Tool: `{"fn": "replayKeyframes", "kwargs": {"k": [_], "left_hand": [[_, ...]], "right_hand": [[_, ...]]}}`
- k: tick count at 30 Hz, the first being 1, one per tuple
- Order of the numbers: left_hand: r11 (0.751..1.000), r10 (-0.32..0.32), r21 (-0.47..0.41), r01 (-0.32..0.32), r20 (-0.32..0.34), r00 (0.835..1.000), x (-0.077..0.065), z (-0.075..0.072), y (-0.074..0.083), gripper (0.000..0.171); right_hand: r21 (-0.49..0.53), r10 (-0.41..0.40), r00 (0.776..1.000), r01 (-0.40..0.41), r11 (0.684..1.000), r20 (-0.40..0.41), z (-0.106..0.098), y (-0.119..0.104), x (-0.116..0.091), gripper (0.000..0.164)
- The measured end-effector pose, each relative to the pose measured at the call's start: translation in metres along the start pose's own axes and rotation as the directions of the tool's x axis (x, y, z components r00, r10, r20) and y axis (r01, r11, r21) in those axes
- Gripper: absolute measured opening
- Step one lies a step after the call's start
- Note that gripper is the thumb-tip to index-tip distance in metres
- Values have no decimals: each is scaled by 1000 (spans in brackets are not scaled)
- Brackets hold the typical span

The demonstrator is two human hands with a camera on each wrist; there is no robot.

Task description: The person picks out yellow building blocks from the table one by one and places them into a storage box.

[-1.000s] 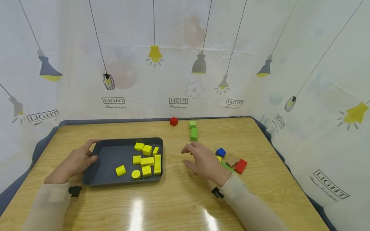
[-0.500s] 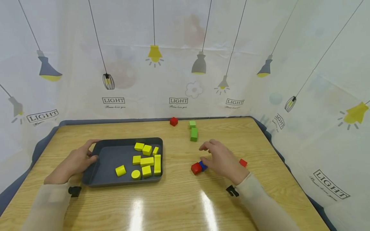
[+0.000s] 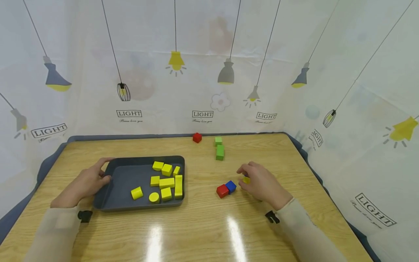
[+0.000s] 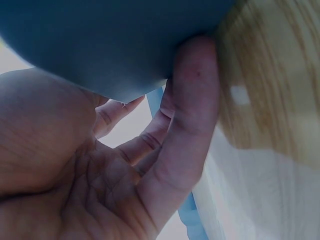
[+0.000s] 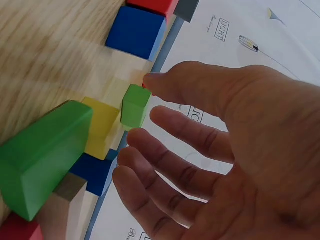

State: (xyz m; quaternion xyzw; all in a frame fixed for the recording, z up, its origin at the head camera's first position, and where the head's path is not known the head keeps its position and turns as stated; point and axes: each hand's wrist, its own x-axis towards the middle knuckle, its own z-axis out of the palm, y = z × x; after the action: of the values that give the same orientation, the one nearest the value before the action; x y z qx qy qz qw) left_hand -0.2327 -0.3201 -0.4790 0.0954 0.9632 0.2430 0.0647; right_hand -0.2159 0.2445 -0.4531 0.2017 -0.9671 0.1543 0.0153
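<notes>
My left hand (image 3: pixel 86 182) grips the left end of the dark grey tray (image 3: pixel 122 174); the left wrist view shows a finger (image 4: pixel 195 95) pressed on the tray's outer side. Several yellow blocks (image 3: pixel 167 183) lie in the tray, mostly toward its right end. Over the table at the right, my right hand (image 3: pixel 263 182) has loosely bent, spread fingers holding nothing. A yellow block (image 5: pixel 100 130) is just beyond its fingertips. Left of this hand, a red block (image 3: pixel 222 191) and a blue block (image 3: pixel 230 186) lie touching.
By the yellow block sit a long green block (image 5: pixel 50 155), another blue block (image 5: pixel 92 172), a wood-coloured block (image 5: pixel 62 210) and a red block (image 5: pixel 22 229), hidden by my hand in the head view. Green blocks (image 3: pixel 220 152) and a red block (image 3: pixel 197 137) lie at the back.
My right hand has moved right across the table, uncovering the touching red and blue blocks and covering the cluster at the right. My left hand and the tray stay put.
</notes>
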Motion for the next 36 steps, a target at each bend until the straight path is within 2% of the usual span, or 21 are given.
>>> {"fn": "replayKeyframes", "kwargs": {"k": [9, 17, 27, 36], "left_hand": [[1000, 2, -5, -1, 2, 1000, 0, 0, -1, 71], [1000, 0, -14, 0, 6, 1000, 0, 0, -1, 70], [1000, -9, -19, 9, 6, 1000, 0, 0, 0, 70], [1000, -7, -14, 7, 7, 1000, 2, 0, -2, 70]], "right_hand": [[-51, 28, 999, -26, 998, 36, 5, 9, 0, 36], [8, 50, 996, -50, 999, 76, 9, 12, 5, 25], [16, 12, 999, -13, 1000, 38, 11, 14, 6, 23], [21, 26, 999, -26, 999, 30, 11, 11, 6, 23]]}}
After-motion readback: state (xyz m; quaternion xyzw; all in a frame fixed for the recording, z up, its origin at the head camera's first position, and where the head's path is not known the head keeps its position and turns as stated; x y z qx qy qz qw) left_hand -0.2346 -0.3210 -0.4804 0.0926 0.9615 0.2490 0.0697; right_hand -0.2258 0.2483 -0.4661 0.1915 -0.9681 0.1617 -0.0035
